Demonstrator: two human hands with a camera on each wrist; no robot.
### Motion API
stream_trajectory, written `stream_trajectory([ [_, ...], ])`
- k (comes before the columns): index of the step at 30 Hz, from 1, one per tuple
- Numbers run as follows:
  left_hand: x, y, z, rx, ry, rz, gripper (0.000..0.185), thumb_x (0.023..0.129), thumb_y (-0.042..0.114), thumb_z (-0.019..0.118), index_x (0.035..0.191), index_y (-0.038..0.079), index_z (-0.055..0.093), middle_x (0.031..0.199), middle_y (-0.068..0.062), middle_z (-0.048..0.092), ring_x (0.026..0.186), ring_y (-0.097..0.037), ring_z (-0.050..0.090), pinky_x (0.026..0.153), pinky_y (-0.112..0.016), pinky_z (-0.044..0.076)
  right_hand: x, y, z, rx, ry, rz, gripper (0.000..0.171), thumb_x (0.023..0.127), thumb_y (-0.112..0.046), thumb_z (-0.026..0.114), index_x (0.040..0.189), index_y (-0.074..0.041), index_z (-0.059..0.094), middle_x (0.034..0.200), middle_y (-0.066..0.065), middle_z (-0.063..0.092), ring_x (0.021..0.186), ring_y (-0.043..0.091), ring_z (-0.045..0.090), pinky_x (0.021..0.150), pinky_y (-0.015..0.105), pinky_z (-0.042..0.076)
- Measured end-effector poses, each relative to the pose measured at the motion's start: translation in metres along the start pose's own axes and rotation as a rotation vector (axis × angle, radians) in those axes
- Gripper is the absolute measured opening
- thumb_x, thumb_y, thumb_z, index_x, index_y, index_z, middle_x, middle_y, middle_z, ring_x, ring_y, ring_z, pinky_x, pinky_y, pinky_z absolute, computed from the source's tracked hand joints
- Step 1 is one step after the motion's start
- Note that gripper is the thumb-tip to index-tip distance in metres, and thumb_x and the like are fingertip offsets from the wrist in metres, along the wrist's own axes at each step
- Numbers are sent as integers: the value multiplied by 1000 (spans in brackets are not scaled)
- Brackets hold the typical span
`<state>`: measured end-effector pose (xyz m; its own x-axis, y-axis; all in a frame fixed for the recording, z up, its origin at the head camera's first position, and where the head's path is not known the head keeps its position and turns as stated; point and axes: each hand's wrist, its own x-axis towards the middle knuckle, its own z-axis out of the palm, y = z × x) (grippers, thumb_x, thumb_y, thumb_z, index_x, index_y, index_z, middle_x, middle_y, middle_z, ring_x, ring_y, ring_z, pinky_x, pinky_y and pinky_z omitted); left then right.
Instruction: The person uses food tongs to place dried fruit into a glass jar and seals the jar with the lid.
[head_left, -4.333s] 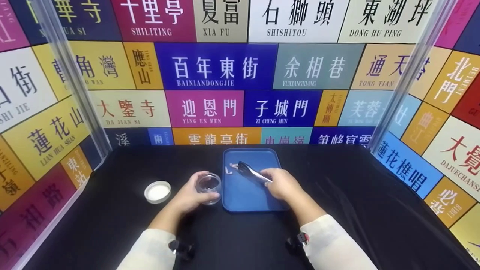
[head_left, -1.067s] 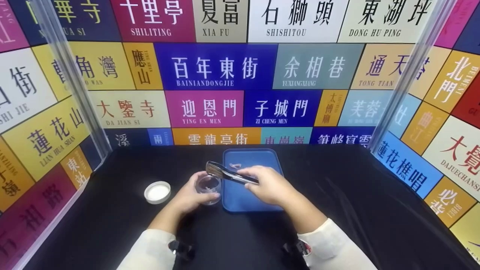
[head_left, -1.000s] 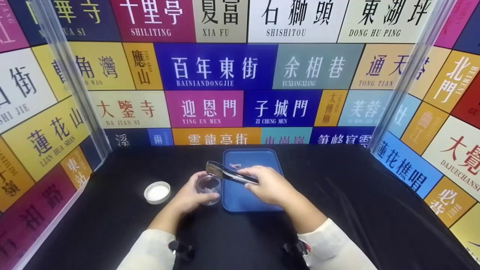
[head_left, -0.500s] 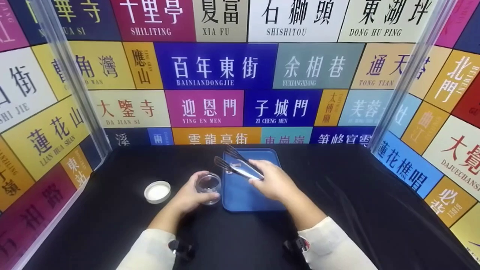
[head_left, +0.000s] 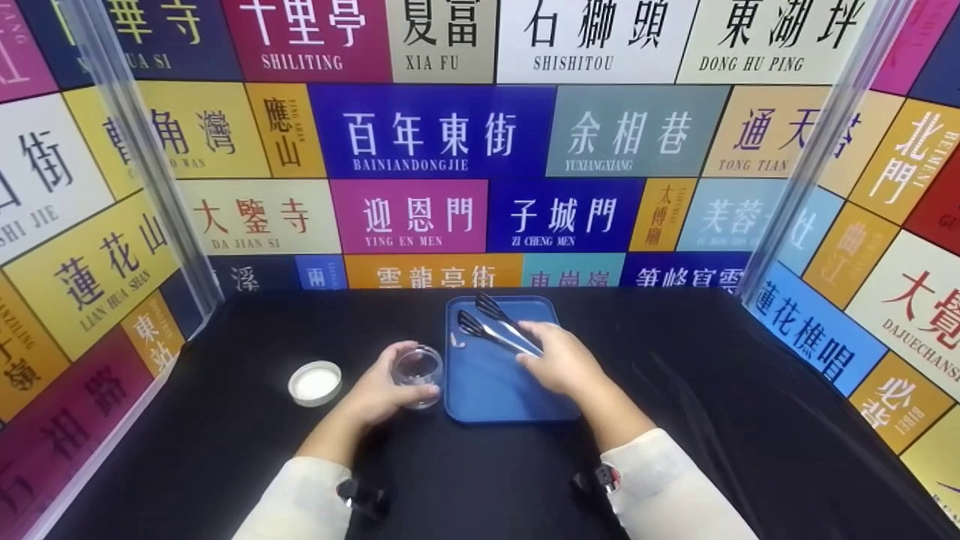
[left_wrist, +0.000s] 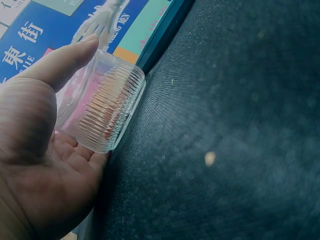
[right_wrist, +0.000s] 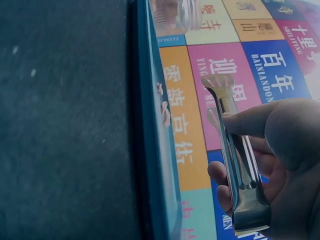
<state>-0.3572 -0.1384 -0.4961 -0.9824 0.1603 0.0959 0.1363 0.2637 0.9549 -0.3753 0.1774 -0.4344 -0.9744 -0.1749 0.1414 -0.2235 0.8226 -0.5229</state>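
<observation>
In the head view my left hand grips a clear glass jar without its lid, just left of a blue tray. A small pale bit shows faintly inside it. Ribbed glass sides of the jar appear in the left wrist view, with my thumb and fingers around them. My right hand holds metal tongs over the tray, their two arms spread apart with nothing between the tips. Small pinkish pieces lie on the tray; in the head view the tongs partly cover them.
A round lid, white inside, lies on the black cloth to the left of the jar. Sign-printed panels stand behind and at both sides, with clear posts at the corners.
The tongs were closed over the jar about a second ago; they have since spread and moved right, back over the tray. My left hand keeps the jar in place.
</observation>
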Motion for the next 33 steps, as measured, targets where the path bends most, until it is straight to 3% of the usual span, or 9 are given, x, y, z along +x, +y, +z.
stream_trajectory([
  [7, 0, 0, 0, -8, -3, 2, 90, 80, 21, 95, 155, 12, 46, 155, -13, 61, 140, -33, 61, 125, -52, 44, 2, 6, 5, -25, -3, -9, 58, 101, -28, 74, 155, -15, 57, 161, 15, 56, 153, 37, 49, 129, 56, 37],
  [21, -1, 1, -2, 20, 8, 3, 91, 80, 25, 96, 155, 12, 46, 152, -14, 62, 135, -32, 64, 124, -53, 44, -1, 6, 19, -59, -105, -12, 52, 99, -23, 77, 149, -18, 64, 155, 11, 63, 149, 35, 55, 127, 56, 40],
  [33, -1, 0, 3, 4, 8, 5, 92, 79, 24, 96, 155, 12, 47, 154, -15, 61, 137, -34, 63, 125, -53, 44, 2, 18, 14, -26, -50, 34, 56, 99, -24, 76, 152, -17, 61, 155, 12, 62, 145, 36, 57, 125, 58, 43],
])
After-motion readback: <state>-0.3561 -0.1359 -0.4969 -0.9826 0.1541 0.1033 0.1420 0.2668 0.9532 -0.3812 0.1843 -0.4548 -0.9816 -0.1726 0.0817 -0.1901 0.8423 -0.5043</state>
